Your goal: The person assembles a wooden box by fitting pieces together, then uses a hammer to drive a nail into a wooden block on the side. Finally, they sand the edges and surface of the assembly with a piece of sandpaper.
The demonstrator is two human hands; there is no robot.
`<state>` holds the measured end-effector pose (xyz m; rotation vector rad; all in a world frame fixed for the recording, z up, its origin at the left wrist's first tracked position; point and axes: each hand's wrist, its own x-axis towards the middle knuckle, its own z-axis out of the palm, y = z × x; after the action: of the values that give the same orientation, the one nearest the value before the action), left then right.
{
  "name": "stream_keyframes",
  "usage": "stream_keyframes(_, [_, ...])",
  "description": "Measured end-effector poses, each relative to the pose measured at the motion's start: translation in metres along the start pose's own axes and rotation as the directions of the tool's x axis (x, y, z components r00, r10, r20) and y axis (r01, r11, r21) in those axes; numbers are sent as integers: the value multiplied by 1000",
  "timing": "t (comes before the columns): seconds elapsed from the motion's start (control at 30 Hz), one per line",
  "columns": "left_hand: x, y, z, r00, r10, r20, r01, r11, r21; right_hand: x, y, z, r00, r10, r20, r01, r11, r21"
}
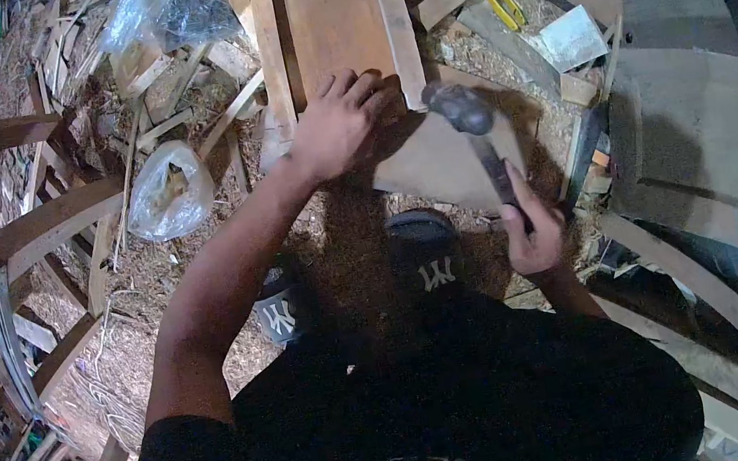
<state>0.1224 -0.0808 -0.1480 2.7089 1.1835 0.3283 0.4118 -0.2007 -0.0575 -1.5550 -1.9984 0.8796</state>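
Note:
A wooden frame with a flat panel (336, 25) set in it lies in front of me, its two side rails pointing away. My left hand (342, 125) is at its near end, fingers bent over the end piece; whatever is under the fingertips is hidden. In my right hand (537, 234) is a hammer (466, 111), gripped by its handle. The hammer's dark head is raised just right of the frame's near right corner, apart from it. A flat board (445, 162) lies below the hammer, close to my feet.
Clear plastic bags (168, 192) lie at the left among wood scraps and shavings. Yellow-handled pliers (503, 5) and a pale block (571, 38) are at the upper right. Curved wooden chair-like parts (53, 225) stand left; a large panel (698, 134) leans right.

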Motion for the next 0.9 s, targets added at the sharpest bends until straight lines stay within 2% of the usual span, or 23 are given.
stream_keyframes(0.03, [2, -2, 1, 1000, -9, 20, 9, 1000, 2, -1, -3, -5, 998, -38, -50, 38, 999, -17])
stream_keyframes(0.1, [2, -2, 2, 999, -24, 48, 24, 1000, -2, -14, -6, -14, 996, 31, -81, -19, 990, 141])
stream_keyframes(0.13, [3, -3, 2, 998, -25, 53, 25, 1000, 0, -10, -11, -17, 996, 10, -87, 12, 967, 253])
stream_keyframes(0.17, [4, -4, 2, 998, -27, 58, 27, 1000, 1, -6, -7, -14, 997, 13, -82, 9, 967, 255])
stream_keyframes(0.23, [3, -2, 0, 996, -43, 82, 46, 998, -35, 2, 10, -2, 961, -250, -123, 253, 967, 15])
stream_keyframes(0.27, [5, -1, -2, 994, -53, 97, 59, 996, -65, 1, 17, 4, 917, -380, -123, 368, 923, -113])
stream_keyframes(0.3, [4, -2, -2, 995, -50, 92, 56, 997, -61, 0, 16, 13, 994, -106, -29, 104, 992, -72])
stream_keyframes(0.37, [5, -5, 1, 999, -26, 31, 27, 999, -30, 2, 15, 14, 998, 58, 35, -59, 998, 24])
stream_keyframes(0.4, [8, -9, 0, 999, -33, 18, 34, 999, -16, 9, 13, 10, 999, 39, 31, -40, 999, 23])
stream_keyframes(0.47, [2, -6, 1, 999, -15, 43, 15, 1000, -7, 1, -1, -1, 985, 169, 21, -170, 977, 129])
stream_keyframes(0.5, [4, -7, 2, 999, -11, 44, 11, 1000, -8, 0, -1, -7, 997, 69, -41, -67, 997, 33])
stream_keyframes(0.6, [3, -5, 4, 999, -34, 2, 34, 997, -66, -13, 13, -12, 969, -157, -190, 175, 981, 80])
stream_keyframes(0.63, [4, -5, 2, 999, -38, 26, 40, 995, -92, -13, 17, -8, 970, -156, -189, 173, 982, 81])
stream_keyframes(0.7, [4, -5, 0, 998, -36, 51, 42, 992, -117, -6, 20, 6, 947, -270, -172, 263, 963, -62])
stream_keyframes(0.73, [4, -5, 2, 999, -29, 38, 32, 997, -73, 0, 17, 10, 930, -329, -162, 309, 941, -134])
stream_keyframes(0.77, [3, -6, 3, 999, -24, 26, 25, 999, -29, 4, 10, 11, 988, 107, 108, -110, 994, 17])
stream_keyframes(0.83, [5, -5, -1, 998, -11, 59, 12, 1000, -16, -1, 15, 16, 999, -12, 50, 10, 999, 31])
stream_keyframes(0.87, [6, -8, -3, 995, -14, 95, 14, 1000, -2, -4, 23, 20, 999, -22, 43, 20, 999, 34])
stream_keyframes(0.9, [2, -6, -6, 994, -11, 106, 11, 1000, -3, -19, 30, 21, 999, 43, 23, -45, 994, 97])
